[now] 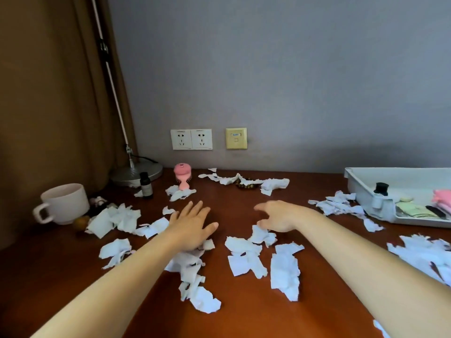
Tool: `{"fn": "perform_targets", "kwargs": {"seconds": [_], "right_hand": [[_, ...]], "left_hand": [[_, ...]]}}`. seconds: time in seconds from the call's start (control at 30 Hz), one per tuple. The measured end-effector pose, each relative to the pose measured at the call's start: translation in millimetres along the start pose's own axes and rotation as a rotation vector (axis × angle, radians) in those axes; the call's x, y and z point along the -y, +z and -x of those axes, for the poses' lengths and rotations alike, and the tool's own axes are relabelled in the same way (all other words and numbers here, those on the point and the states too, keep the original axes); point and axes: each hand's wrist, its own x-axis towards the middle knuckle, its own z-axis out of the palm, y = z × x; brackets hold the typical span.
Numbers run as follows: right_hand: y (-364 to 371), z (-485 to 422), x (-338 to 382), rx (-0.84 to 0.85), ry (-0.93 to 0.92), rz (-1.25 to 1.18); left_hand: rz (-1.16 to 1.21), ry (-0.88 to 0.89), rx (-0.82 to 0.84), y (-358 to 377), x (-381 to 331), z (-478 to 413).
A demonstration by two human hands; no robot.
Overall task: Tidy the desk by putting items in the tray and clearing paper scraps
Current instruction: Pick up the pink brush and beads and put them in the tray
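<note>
Head view shows the step in hand as gathering the paper scraps point(244, 254) that litter the counter point(244, 313), and both hands hover over the thick of them, well apart from the tray point(402, 179) on its open, lamp-ward side. The left hand point(192, 225) lies flat, fingers straight and spread, palm pressing on scraps beneath it; its grip is fully open and holds nothing. The right hand point(278, 215), nearer the tray, is arched like a claw with fingers loosely bent and thumb low, just above or touching one scrap point(263, 234); I cannot tell whether it makes contact, and the grip closes on nothing. To do this well, I judge it best to sweep the two hands toward each other, raking the loose pieces into one heap before pinching any up, since thin torn paper slides and flutters if picked singly. Keep the palms low and the stroke slow so pieces do not skid off the counter's near edge. More scraps lie just beside the tray's near corner and in front of it. Farther from the tray, a pink brush point(182, 178), a small dark bottle point(145, 185) and a mug point(64, 202) are not yet put away.
</note>
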Motion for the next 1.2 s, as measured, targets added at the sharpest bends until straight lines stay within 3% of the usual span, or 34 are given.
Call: {"fn": "perform_targets", "kwargs": {"seconds": [0.23,0.5,0.67,0.9,1.2], "right_hand": [[15.0,-60.0,18.0,-0.070,0.054,0.055],[27.9,-127.7,21.9,-0.349,0.186,0.039],[29.7,-156.1,22.8,-0.417,0.181,0.049],[30.1,-162.0,21.8,-0.561,0.175,0.051],[30.5,-160.5,20.3,-0.568,0.105,0.091]], "left_hand": [[0.076,-0.163,-0.066,2.4,41.6,-36.6],[0.021,-0.137,-0.088,-0.2,62.2,-84.6],[-0.018,-0.141,-0.109,-11.5,72.3,-121.5],[0.025,-0.355,-0.224,-21.0,78.9,-176.2],[0.074,-0.517,-0.308,-14.4,74.5,-201.7]]}}
